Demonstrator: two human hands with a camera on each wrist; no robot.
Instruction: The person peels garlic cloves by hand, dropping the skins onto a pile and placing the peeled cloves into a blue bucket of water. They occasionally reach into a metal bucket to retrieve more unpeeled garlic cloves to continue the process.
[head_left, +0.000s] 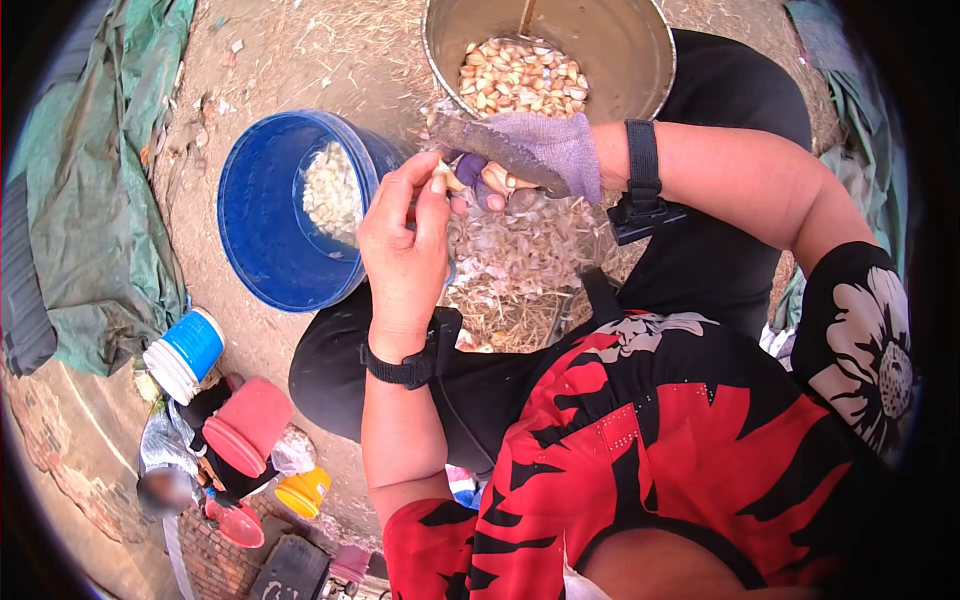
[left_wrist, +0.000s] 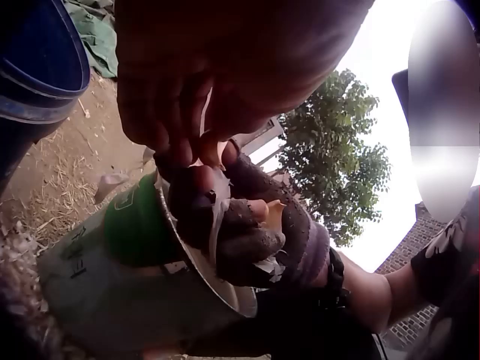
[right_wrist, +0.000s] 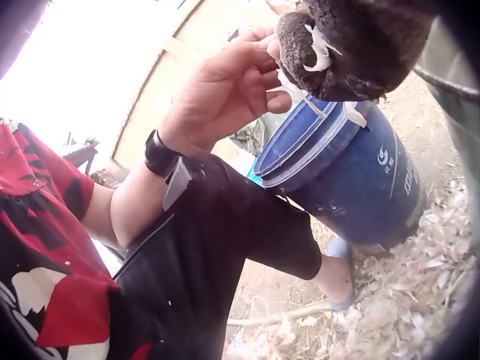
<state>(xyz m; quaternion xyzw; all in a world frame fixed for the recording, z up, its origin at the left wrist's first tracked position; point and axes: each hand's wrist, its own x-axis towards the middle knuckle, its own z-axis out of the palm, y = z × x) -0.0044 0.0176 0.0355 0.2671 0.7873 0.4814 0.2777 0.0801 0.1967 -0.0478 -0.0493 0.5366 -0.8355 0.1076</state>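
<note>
My bare left hand (head_left: 405,240) pinches a garlic clove (head_left: 447,178) between thumb and forefinger, right at the fingertips of my right hand. My right hand (head_left: 530,143) wears a purple glove with a dirty, dark coating. Several unpeeled garlic cloves (head_left: 497,179) lie in its curled fingers. The left wrist view has the bare left hand (left_wrist: 225,90) above the gloved one (left_wrist: 247,225), with pale strips of skin hanging between. A scrap of white garlic skin (right_wrist: 320,51) clings to the glove in the right wrist view.
Peeled garlic (head_left: 330,195) sits in a blue bucket (head_left: 235,215) at the left. Ahead, a large metal bucket (head_left: 640,60) holds unpeeled cloves (head_left: 520,78). Garlic skins (head_left: 520,250) cover the ground between the legs. Pink tubs (head_left: 250,420) and a yellow tub (head_left: 303,492) stand farther left.
</note>
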